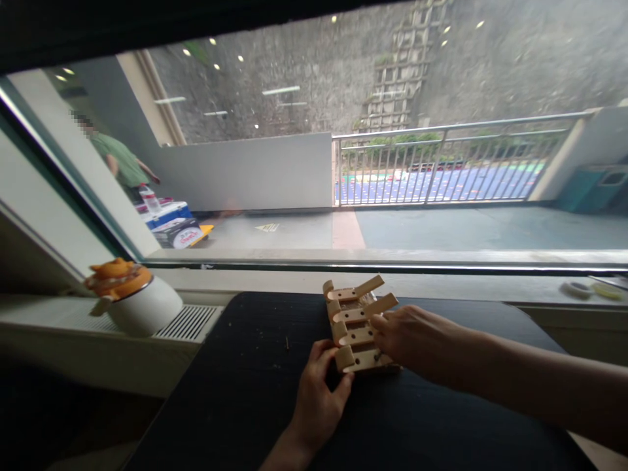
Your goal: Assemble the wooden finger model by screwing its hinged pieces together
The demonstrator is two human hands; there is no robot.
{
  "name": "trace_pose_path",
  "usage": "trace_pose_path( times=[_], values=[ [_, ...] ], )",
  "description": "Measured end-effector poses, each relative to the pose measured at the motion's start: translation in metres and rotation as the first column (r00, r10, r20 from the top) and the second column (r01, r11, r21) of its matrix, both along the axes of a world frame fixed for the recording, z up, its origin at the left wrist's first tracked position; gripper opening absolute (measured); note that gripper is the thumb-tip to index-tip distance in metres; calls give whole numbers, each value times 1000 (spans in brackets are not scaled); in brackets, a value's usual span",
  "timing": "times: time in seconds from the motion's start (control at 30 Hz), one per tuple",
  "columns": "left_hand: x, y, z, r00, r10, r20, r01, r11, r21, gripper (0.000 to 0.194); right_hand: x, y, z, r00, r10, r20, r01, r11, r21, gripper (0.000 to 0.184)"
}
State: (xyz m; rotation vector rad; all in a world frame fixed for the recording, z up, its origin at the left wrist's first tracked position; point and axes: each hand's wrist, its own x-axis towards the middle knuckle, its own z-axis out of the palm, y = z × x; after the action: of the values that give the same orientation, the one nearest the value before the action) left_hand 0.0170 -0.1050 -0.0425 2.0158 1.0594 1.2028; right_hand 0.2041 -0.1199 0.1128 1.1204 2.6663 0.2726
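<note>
A light wooden assembly (357, 336) lies on the dark table, with several parallel slats that have drilled holes and curled or rounded left ends. Two flat wooden strips stick up at its far right side. My left hand (321, 392) holds its near left corner between thumb and fingers. Over the right side, my right hand (409, 337) is closed, its fingertips pinched together near the slat ends. What they pinch is hidden. A small dark screw or pin (377, 357) shows in the nearest slat, just below my right fingers.
The black table (255, 392) stands against a window sill, with a small thin piece (287, 343) lying on it. At left on the sill is a white pot (147, 307) with an orange animal-shaped top. Tape rolls (576, 290) lie far right. Beyond the glass, a person (122, 160) stands near boxes.
</note>
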Motion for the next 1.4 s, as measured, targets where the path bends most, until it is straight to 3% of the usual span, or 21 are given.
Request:
trace_pose_path(
  times=[0.1, 0.23, 0.37, 0.43, 0.63, 0.8, 0.9, 1.07, 1.17, 1.27, 1.4],
  values=[
    [0, 1, -2, 1000, -2, -12, 2, 1000, 0, 26, 0, 4, -6, 1000, -18, 18, 18, 999, -30, 21],
    [0, 2, -1, 1000, -10, -21, 9, 1000, -7, 25, 0, 8, -3, 985, -170, 43, 174, 978, -117, 18],
    [0, 1, 2, 1000, -11, -25, 11, 1000, 2, 24, 1, 8, 2, 906, -424, -14, 416, 894, -167, 19],
    [0, 1, 2, 1000, -8, -23, 9, 1000, 5, 24, -1, 7, 5, 870, -493, -24, 481, 857, -186, 22],
    [0, 1, 0, 1000, -23, -19, 22, 999, -26, 24, -7, 0, 17, 888, -457, -46, 442, 877, -189, 20],
    [0, 2, 0, 999, -33, -19, 32, 999, -29, 24, -6, -6, 17, 988, -156, 0, 154, 979, -135, 20],
    [0, 2, -1, 999, -37, -25, 37, 999, -35, 25, -9, -6, 7, 997, -43, 61, 48, 996, -72, 19],
    [0, 2, -3, 999, -31, -20, 31, 999, -25, 26, -12, -1, -4, 982, -173, 77, 183, 972, -145, 21],
    [0, 2, -2, 1000, -26, -12, 25, 999, -29, 25, -1, 9, -5, 951, -306, 38, 308, 935, -173, 14],
    [0, 2, 0, 999, -31, -10, 31, 999, -36, 25, 14, 15, -7, 898, -440, -7, 430, 880, -200, 25],
    [-1, 2, 3, 999, -51, -14, 50, 998, -48, 23, 30, 6, -7, 865, -499, -53, 472, 844, -255, 27]
  ],
)
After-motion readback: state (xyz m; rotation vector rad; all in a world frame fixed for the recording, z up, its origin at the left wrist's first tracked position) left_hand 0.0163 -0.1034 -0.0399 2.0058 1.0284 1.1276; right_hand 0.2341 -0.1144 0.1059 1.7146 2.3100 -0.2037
